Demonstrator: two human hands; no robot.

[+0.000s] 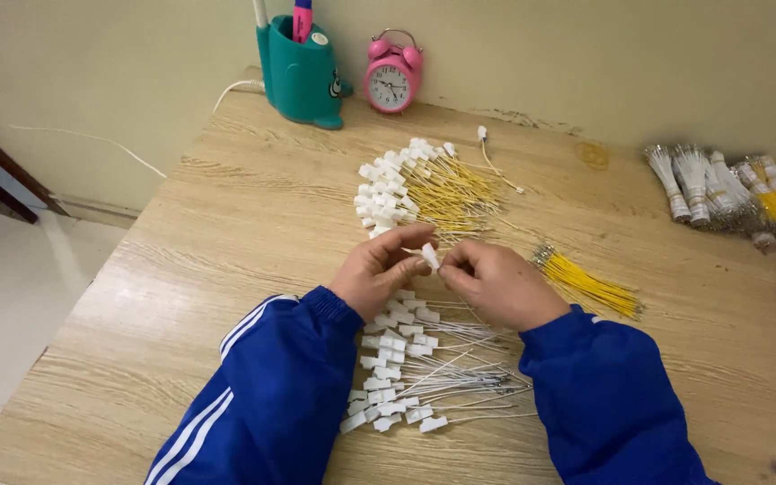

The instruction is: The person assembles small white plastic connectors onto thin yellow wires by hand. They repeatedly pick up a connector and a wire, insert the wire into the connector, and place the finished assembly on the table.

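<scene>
My left hand (pixel 381 269) and my right hand (pixel 496 283) meet over the middle of the wooden table (pixel 226 233). Between their fingertips they pinch one small white connector (pixel 430 256); I cannot tell whether a wire is attached. Below my wrists lies a pile of white connectors on white wires (pixel 424 377). Just beyond my hands sits a pile of white connectors on yellow wires (pixel 424 193). A loose bundle of yellow wires (pixel 586 283) lies right of my right hand. Both arms wear blue sleeves.
A teal pen holder (pixel 300 76) and a pink alarm clock (pixel 392 76) stand at the back by the wall. Tied bundles of white and yellow wires (pixel 729 193) lie at the far right. A white cable (pixel 235 87) runs off the table's left rear.
</scene>
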